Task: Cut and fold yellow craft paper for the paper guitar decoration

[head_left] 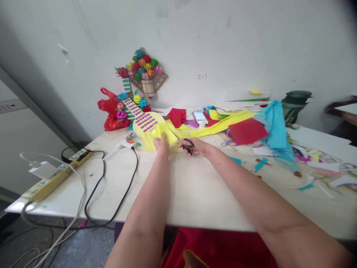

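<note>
My left hand (162, 144) is closed on a crumpled sheet of yellow crepe paper (149, 140) above the table. Black-handled scissors (187, 146) are in my right hand (196, 146), its fingers wrapped about the handles. The blades point up and left, against the right part of the yellow paper; whether they are parted is too small to tell. Just behind my left hand lies a pale yellow guitar-shaped craft (146, 121) with purple and white stripes on it, its lower end covered by the paper.
A white glue gun (125, 143) with a black cord lies left of my hands, near a yellow power strip (60, 173). Red crepe paper (247, 131), blue crepe paper (276, 128) and scraps spread to the right. A green bottle (296, 106) and a paper-flower basket (148, 87) stand behind.
</note>
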Demonstrator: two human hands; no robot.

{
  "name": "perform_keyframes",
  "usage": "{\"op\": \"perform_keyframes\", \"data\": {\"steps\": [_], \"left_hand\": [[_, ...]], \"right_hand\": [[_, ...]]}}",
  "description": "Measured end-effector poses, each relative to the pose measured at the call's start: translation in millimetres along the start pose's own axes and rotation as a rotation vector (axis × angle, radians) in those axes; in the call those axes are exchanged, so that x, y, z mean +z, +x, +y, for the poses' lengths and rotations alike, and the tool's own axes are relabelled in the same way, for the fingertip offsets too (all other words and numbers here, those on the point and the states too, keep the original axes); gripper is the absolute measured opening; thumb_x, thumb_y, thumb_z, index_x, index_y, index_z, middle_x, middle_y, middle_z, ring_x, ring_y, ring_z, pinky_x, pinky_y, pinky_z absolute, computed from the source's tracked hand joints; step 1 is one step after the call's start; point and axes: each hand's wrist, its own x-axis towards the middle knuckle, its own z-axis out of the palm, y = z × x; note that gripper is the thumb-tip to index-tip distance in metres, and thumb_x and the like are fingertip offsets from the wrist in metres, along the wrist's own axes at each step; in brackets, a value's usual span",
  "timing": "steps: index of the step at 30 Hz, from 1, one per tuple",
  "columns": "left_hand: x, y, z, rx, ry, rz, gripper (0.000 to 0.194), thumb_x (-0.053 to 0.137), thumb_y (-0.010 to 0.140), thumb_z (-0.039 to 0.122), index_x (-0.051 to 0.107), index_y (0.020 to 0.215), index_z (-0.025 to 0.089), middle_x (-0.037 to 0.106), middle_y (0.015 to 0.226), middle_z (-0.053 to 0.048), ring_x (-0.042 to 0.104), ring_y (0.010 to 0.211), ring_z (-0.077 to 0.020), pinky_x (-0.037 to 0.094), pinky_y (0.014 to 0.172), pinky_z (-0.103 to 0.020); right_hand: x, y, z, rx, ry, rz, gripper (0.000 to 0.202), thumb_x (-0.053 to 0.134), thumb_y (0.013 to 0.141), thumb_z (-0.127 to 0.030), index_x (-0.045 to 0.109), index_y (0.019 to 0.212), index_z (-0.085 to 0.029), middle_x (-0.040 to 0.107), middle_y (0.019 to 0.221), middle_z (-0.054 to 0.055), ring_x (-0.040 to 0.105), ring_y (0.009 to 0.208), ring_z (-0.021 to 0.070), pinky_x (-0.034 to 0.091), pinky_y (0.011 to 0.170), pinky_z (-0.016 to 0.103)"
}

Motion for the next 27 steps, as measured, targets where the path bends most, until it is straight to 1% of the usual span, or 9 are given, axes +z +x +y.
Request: {"op": "perform_keyframes", "data": {"steps": [3,8,11,16,21,27], "left_hand": [[0.3,-0.9,0.3,-0.013,-0.002,-0.003,0.026,0.055,0.07,0.019,0.056,0.094,0.009,0.062,0.097,-0.013,0.061,0.082,-0.0178,0.049,0.067,-0.026],[-0.3,-1.2,1.1,-0.038,-0.013,0.032,0.021,0.056,0.069,0.018,0.057,0.088,0.009,0.063,0.089,-0.012,0.061,0.074,-0.0167,0.049,0.064,-0.026],[-1.3,-0.1,0.3,-0.047,-0.019,0.037,0.019,0.056,0.068,0.019,0.057,0.085,0.009,0.062,0.086,-0.011,0.061,0.072,-0.0168,0.049,0.063,-0.027],[-2.3,1.5,-0.2,-0.064,-0.008,0.051,0.019,0.057,0.068,0.02,0.057,0.083,0.01,0.062,0.084,-0.011,0.061,0.073,-0.0167,0.048,0.062,-0.026],[-1.4,0.7,1.3,-0.072,-0.013,0.048,0.019,0.059,0.067,0.021,0.057,0.083,0.01,0.062,0.085,-0.011,0.061,0.074,-0.0164,0.048,0.063,-0.025],[0.7,-2.3,4.2,-0.07,-0.027,0.027,0.017,0.059,0.068,0.019,0.058,0.082,0.01,0.063,0.084,-0.011,0.061,0.074,-0.0177,0.049,0.063,-0.027]], "right_hand": [[1.7,0.7,0.1,-0.004,0.004,0.021,0.04,0.05,0.075,-0.049,0.055,0.08,-0.01,0.052,0.05,0.0,0.047,0.034,0.006,0.016,0.025,0.014],[3.2,3.5,3.6,-0.019,0.011,0.046,0.041,0.051,0.073,-0.05,0.056,0.079,-0.01,0.051,0.049,-0.001,0.046,0.033,0.0052,0.016,0.025,0.014],[3.4,6.0,6.5,-0.033,0.03,0.068,0.04,0.053,0.073,-0.049,0.057,0.079,-0.01,0.05,0.048,-0.002,0.044,0.032,0.004,0.018,0.026,0.014],[3.3,7.5,7.7,-0.03,0.064,0.085,0.033,0.056,0.073,-0.043,0.057,0.079,-0.011,0.048,0.046,-0.004,0.04,0.031,0.0025,0.024,0.027,0.013],[2.0,3.9,4.6,-0.029,0.037,0.051,0.04,0.052,0.073,-0.049,0.056,0.082,-0.011,0.053,0.05,-0.001,0.047,0.035,0.0054,0.017,0.025,0.014],[1.6,4.0,4.5,-0.018,0.021,0.055,0.044,0.052,0.072,-0.053,0.057,0.082,-0.01,0.053,0.05,0.0,0.048,0.035,0.006,0.018,0.025,0.014]]}}
